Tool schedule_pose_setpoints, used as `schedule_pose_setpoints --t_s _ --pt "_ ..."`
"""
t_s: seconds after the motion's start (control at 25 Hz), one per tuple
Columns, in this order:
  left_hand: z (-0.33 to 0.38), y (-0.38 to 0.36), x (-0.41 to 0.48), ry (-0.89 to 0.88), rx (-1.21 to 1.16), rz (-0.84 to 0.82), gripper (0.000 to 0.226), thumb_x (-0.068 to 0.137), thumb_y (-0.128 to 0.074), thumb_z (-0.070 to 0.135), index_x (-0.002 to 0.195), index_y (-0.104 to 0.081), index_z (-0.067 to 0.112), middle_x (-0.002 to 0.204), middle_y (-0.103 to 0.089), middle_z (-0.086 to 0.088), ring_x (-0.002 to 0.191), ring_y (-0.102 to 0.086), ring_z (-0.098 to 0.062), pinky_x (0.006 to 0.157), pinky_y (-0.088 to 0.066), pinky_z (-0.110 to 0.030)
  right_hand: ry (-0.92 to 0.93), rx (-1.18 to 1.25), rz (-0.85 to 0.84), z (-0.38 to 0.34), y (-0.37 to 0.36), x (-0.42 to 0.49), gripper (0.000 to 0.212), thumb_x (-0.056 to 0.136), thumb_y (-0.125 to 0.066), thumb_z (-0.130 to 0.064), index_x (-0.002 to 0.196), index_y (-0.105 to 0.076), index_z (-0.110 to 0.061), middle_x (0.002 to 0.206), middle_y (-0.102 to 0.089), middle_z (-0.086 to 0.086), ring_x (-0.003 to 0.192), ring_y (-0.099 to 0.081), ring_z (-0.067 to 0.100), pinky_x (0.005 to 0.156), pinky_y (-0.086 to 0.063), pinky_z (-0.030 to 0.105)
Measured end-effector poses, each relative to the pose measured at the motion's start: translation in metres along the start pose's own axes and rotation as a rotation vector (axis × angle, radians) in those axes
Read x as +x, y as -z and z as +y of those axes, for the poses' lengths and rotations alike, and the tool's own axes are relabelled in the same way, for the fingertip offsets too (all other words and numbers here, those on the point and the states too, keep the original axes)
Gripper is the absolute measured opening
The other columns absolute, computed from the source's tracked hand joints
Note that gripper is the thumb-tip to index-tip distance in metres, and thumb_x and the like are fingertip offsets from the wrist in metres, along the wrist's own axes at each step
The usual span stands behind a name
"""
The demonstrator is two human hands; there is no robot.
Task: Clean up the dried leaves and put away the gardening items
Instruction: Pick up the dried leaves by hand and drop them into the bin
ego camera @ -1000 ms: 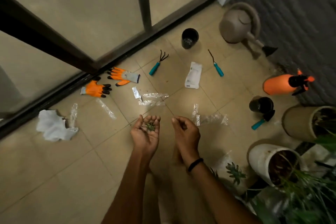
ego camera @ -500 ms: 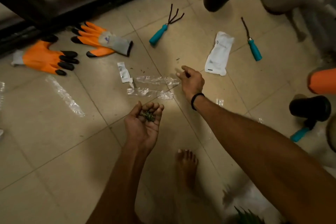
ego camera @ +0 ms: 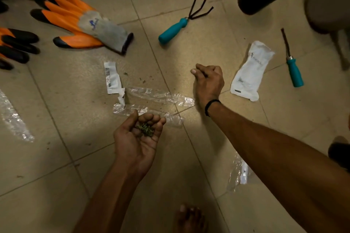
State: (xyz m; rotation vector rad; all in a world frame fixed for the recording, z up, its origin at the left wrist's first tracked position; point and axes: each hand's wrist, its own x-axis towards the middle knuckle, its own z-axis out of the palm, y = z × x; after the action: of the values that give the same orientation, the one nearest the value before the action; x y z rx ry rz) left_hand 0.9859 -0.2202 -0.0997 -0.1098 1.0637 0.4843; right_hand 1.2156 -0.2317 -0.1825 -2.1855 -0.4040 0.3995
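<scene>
Left hand (ego camera: 136, 138) palm-up, fingers curled around dried leaves (ego camera: 145, 129); right hand (ego camera: 208, 81) over tile (ego camera: 180, 53), fingers curled in, contents not discernible.

the person is wearing a thin black band (ego camera: 211, 105) around the wrist of the right hand (ego camera: 208, 83). both forearms (ego camera: 274, 149) are showing bare to the frame edge, the left hand (ego camera: 136, 142) is showing bare too, and a bare foot (ego camera: 189, 218) is showing at the bottom edge.

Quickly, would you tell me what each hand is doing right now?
Left hand: cupped palm-up, holding dried leaves.
Right hand: fingers curled; contents cannot be told.
</scene>
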Motion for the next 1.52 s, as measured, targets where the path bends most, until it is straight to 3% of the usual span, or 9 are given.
schedule_pose_setpoints --t_s 0.2,0.32,0.44,0.6,0.8,0.96,1.2,1.44,1.52 --pt "-0.003 -0.005 0.009 -0.014 -0.02 0.004 0.043 0.101 -0.049 0.031 0.074 -0.068 0.003 0.077 -0.069 -0.012 0.081 -0.073 -0.026 0.066 -0.06 -0.026 0.115 -0.111 0.106 0.01 -0.009 0.003 0.005 0.087 -0.069 -0.01 0.085 -0.074 -0.009 0.091 -0.058 -0.001 0.082 -0.056 0.002 0.075 -0.04 0.006" --pt "0.002 -0.008 0.008 -0.031 -0.036 0.0 0.042 0.103 -0.046 0.03 0.085 -0.066 -0.002 0.083 -0.071 -0.016 0.088 -0.074 -0.029 0.071 -0.061 -0.029 -0.001 -0.185 0.145 -0.003 -0.016 0.004 0.011 0.093 -0.062 -0.013 0.088 -0.071 -0.009 0.097 -0.058 0.002 0.091 -0.059 0.018 0.076 -0.039 0.013" --pt "0.015 -0.007 0.008 -0.094 -0.084 0.022 0.044 0.105 -0.043 0.029 0.098 -0.067 -0.007 0.095 -0.072 -0.021 0.099 -0.072 -0.033 0.077 -0.061 -0.031 -0.093 -0.069 -0.047 -0.044 -0.013 -0.031 0.011 0.094 -0.063 -0.022 0.087 -0.07 -0.018 0.098 -0.069 0.001 0.095 -0.064 0.014 0.078 -0.045 0.016" --pt "0.032 0.001 0.01 -0.13 -0.179 0.024 0.046 0.105 -0.04 0.031 0.115 -0.065 -0.007 0.109 -0.07 -0.02 0.107 -0.068 -0.029 0.091 -0.056 -0.034 0.221 -0.092 -0.546 -0.093 0.0 -0.147 0.007 0.085 -0.074 -0.028 0.09 -0.073 -0.023 0.094 -0.061 -0.002 0.089 -0.056 0.008 0.076 -0.044 0.013" --pt "0.045 0.011 -0.005 -0.121 -0.268 0.001 0.041 0.103 -0.044 0.027 0.092 -0.068 -0.004 0.093 -0.071 -0.017 0.085 -0.073 -0.024 0.07 -0.059 -0.028 0.447 -0.109 -0.574 -0.098 -0.005 -0.162 0.016 0.088 -0.07 -0.017 0.103 -0.076 -0.018 0.094 -0.055 -0.003 0.09 -0.054 0.011 0.078 -0.042 0.011" --pt "0.058 0.027 -0.011 -0.186 -0.302 0.033 0.038 0.103 -0.045 0.023 0.087 -0.068 -0.003 0.091 -0.073 -0.02 0.096 -0.073 -0.033 0.073 -0.061 -0.03 0.598 -0.302 -0.552 -0.092 -0.026 -0.09 0.031 0.093 -0.059 -0.003 0.12 -0.069 -0.013 0.106 -0.061 0.002 0.092 -0.054 0.006 0.082 -0.046 0.014" --pt "0.054 0.043 -0.014 -0.186 -0.331 0.084 0.036 0.102 -0.046 0.024 0.086 -0.066 -0.002 0.088 -0.073 -0.017 0.095 -0.074 -0.032 0.067 -0.06 -0.027 0.93 -0.729 -0.99 -0.087 -0.078 -0.035 0.053 0.089 -0.053 0.002 0.14 -0.05 -0.01 0.14 -0.045 0.011 0.126 -0.043 0.027 0.103 -0.037 0.034" --pt "0.041 0.05 -0.017 -0.171 -0.312 0.082 0.038 0.103 -0.046 0.026 0.087 -0.066 -0.001 0.087 -0.073 -0.016 0.096 -0.073 -0.031 0.068 -0.06 -0.026 1.302 -0.796 -0.997 -0.073 -0.067 -0.022 0.033 0.104 -0.045 -0.017 0.135 -0.053 -0.009 0.138 -0.048 0.012 0.128 -0.043 0.025 0.1 -0.043 0.03" --pt "0.037 0.051 -0.017 -0.163 -0.307 0.088 0.037 0.103 -0.046 0.026 0.087 -0.066 -0.001 0.086 -0.073 -0.016 0.096 -0.073 -0.031 0.068 -0.06 -0.026 1.278 -0.838 -0.994 -0.065 -0.056 -0.016 0.034 0.104 -0.044 -0.023 0.133 -0.055 -0.011 0.135 -0.05 0.01 0.125 -0.046 0.022 0.097 -0.048 0.033"
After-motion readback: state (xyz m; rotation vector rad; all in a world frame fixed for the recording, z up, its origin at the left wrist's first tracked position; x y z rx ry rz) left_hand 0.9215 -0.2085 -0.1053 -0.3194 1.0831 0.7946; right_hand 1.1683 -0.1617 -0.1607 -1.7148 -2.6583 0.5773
